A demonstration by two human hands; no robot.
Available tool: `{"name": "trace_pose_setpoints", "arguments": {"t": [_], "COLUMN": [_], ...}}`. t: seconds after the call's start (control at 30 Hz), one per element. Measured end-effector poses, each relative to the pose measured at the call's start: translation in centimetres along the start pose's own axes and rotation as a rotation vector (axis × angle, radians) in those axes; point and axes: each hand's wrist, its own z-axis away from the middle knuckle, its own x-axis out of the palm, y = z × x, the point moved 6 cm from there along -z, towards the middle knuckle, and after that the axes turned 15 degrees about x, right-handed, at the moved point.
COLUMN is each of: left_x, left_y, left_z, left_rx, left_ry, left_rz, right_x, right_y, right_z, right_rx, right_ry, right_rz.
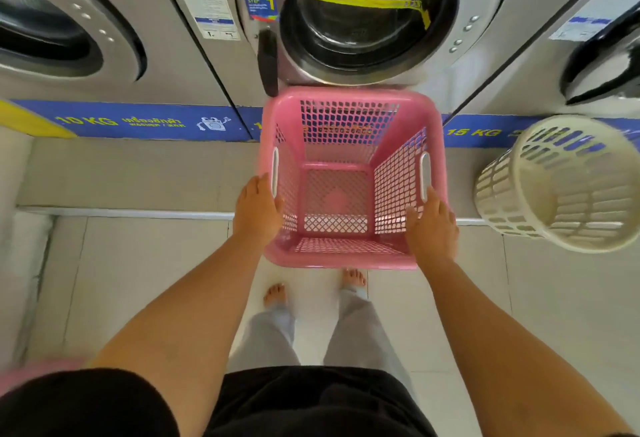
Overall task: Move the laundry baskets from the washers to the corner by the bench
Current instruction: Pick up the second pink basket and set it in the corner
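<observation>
Your left hand (258,209) and right hand (431,225) closed on the side rims of the pink basket (346,263), basket between both grips, before the middle washer (363,17), white basket (561,183) at right

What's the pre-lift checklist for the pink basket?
1. Left hand on the pink basket rim: ok.
2. Right hand on the opposite rim: ok.
3. Basket empty: ok.
4. Clear of washer door: cannot tell, far rim looks very close to it.
5. White basket apart, to the right: ok.
6. Path to bench corner: cannot tell, out of view.
</observation>
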Motion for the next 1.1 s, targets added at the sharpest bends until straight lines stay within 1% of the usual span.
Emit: {"name": "trace_pose_setpoints", "arguments": {"t": [0.23,0.43,0.53,0.7,0.77,0.9,1.1], "left_x": [3.3,5.4,5.8,5.7,5.5,5.0,3.3], "left_y": [0.5,-2.1,-3.2,-3.7,-3.5,-2.5,-2.5], "left_z": [-3.6,-6.0,-7.0,-7.0,-6.7,-5.1,0.3], "left_rx": [-0.165,-0.3,-0.289,-0.269,-0.27,-0.283,-0.353], "left_ry": [0.079,0.116,0.162,0.229,0.241,0.251,0.268], "left_rz": [-0.013,0.007,0.009,-0.046,-0.062,-0.042,-0.033], "right_x": [0.5,3.0,3.9,4.6,4.6,4.2,2.3], "right_y": [1.0,1.1,1.2,1.6,1.7,1.9,1.0], "right_z": [-8.8,-12.5,-13.7,-14.1,-14.1,-14.0,-11.1], "right_rx": [-0.082,-0.094,-0.105,-0.085,-0.096,-0.102,-0.213], "right_ry": [-0.041,-0.078,-0.094,-0.047,-0.039,-0.077,-0.1], "right_rz": [0.065,-0.02,-0.139,-0.252,-0.253,-0.242,-0.229]}}
